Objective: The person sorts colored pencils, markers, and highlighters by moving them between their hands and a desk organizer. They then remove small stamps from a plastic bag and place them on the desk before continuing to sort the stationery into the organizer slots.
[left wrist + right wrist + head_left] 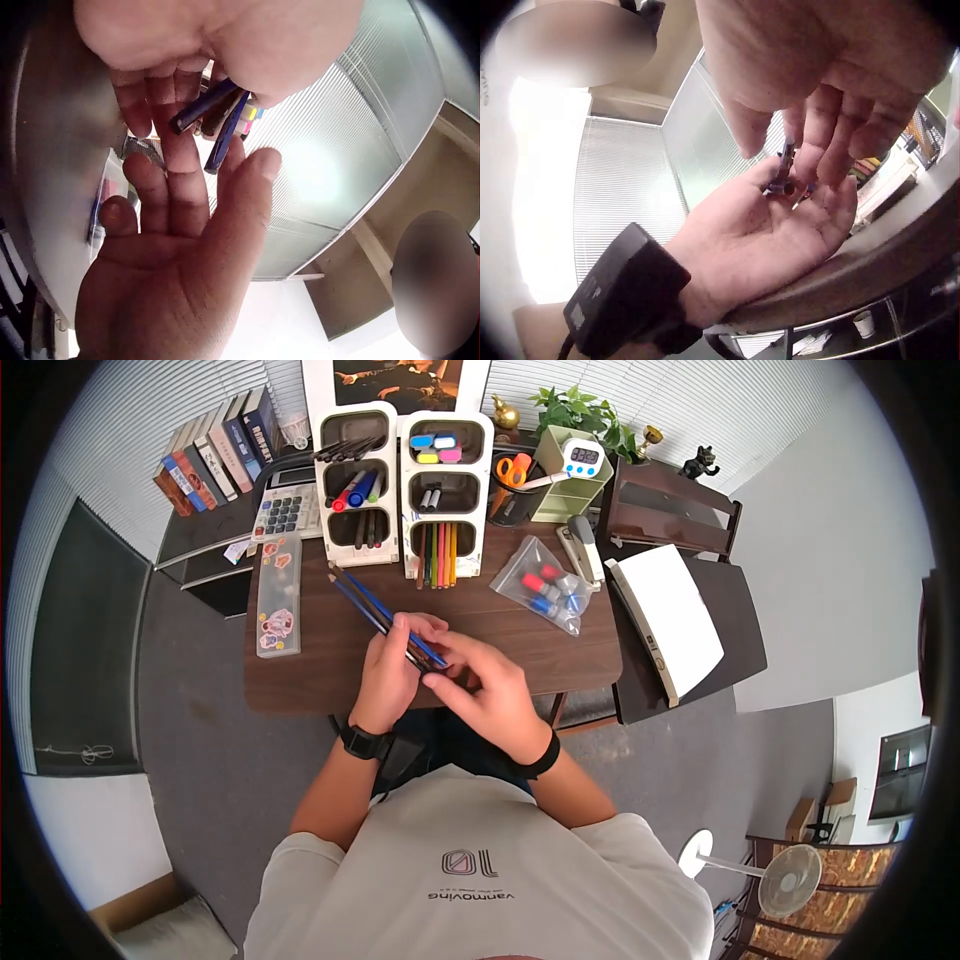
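Note:
Several slim blue and dark pencils [362, 602] lie slantwise in my left hand [388, 675], which grips them near their lower ends over the front of the desk. Their far tips point up and left toward the organizers. My right hand [490, 695] is just to the right, its fingers and thumb spread around the lower ends. The left wrist view shows the blunt blue pencil ends [217, 142] sticking out below my left hand, close to the extended fingers of the right. From the right wrist, the pencil ends [781, 187] show beside the left thumb; fingers hide the rest.
Two white organizers [409, 550] hold pens, markers, erasers and colored pencils. A clear pencil case [280, 595] lies left; a zip bag of red and blue bottles [543, 588] and a stapler [582, 550] lie right. Farther right stands a white box [672, 622].

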Tool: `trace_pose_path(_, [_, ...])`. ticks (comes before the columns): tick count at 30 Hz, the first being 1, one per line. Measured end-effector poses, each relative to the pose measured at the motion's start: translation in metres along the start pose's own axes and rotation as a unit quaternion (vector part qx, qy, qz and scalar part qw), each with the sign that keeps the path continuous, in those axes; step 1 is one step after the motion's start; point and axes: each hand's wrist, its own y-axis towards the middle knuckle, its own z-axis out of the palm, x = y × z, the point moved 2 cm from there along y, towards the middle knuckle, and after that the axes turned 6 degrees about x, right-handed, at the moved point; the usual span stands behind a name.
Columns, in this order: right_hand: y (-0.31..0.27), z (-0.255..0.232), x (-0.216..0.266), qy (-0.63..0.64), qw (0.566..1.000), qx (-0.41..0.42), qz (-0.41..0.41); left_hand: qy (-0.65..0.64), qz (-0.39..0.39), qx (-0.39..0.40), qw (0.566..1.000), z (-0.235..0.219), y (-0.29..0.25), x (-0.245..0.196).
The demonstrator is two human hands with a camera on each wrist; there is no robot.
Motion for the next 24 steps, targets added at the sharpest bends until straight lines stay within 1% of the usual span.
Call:
trace_pose_path(2, [-0.003,0.004,-0.007,-0.009,1.0,-0.017,-0.011,0.061,-0.048,0.017,0.997,0.004,-0.003,0.001])
trace_pose_path(3, [-0.003,0.003,-0.009,-0.013,0.999,-0.032,-0.021,0.101,-0.033,0.023,0.994,0.005,-0.002,0.002])
trace_pose_path(5, [0.0,0.0,-0.011,-0.018,0.998,-0.045,-0.033,0.107,-0.031,0.016,0.994,0.005,-0.001,0.004])
trace_pose_path(6, [0.003,-0.006,-0.008,-0.039,0.995,-0.074,-0.058,0.113,-0.031,0.005,0.993,0.004,-0.003,0.005])
trace_pose_path(7, [0.003,-0.012,-0.005,-0.061,0.99,-0.102,-0.082,0.11,-0.032,0.001,0.993,0.003,-0.004,0.006])
trace_pose_path(9, [0.001,-0.027,-0.003,-0.057,0.985,-0.141,-0.085,0.059,-0.026,0.004,0.998,0.002,-0.002,0.004])
trace_pose_path(10, [0.001,-0.035,-0.003,-0.06,0.981,-0.159,-0.09,0.057,-0.023,0.004,0.998,0.001,-0.002,0.002])
trace_pose_path(12, [0.003,-0.044,-0.003,-0.106,0.969,-0.209,-0.085,0.026,-0.044,0.003,0.999,0.0,-0.001,0.0])
trace_pose_path(14, [0.012,-0.047,-0.007,-0.158,0.96,-0.218,-0.071,0.03,-0.053,-0.004,0.998,0.0,-0.001,0.0])
trace_pose_path(15, [0.019,-0.046,-0.008,-0.158,0.96,-0.219,-0.073,0.037,-0.062,-0.012,0.997,-0.001,0.0,0.0])
trace_pose_path(17, [0.035,-0.036,-0.01,-0.215,0.961,-0.156,-0.077,0.024,-0.059,-0.013,0.998,0.0,0.001,-0.002])
trace_pose_path(18, [0.041,-0.03,-0.012,-0.214,0.961,-0.156,-0.076,0.011,-0.058,-0.014,0.998,0.001,0.0,-0.002])
trace_pose_path(20, [0.052,-0.017,-0.019,-0.159,0.978,-0.127,-0.035,-0.002,-0.057,-0.016,0.998,0.001,-0.002,-0.002])
trace_pose_path(22, [0.059,-0.012,-0.026,-0.147,0.981,-0.125,-0.029,-0.013,-0.052,-0.017,0.998,0.001,0.0,-0.004])
trace_pose_path(24, [0.064,-0.012,-0.03,-0.126,0.988,-0.08,0.035,-0.019,-0.055,-0.015,0.998,0.0,0.0,-0.004])
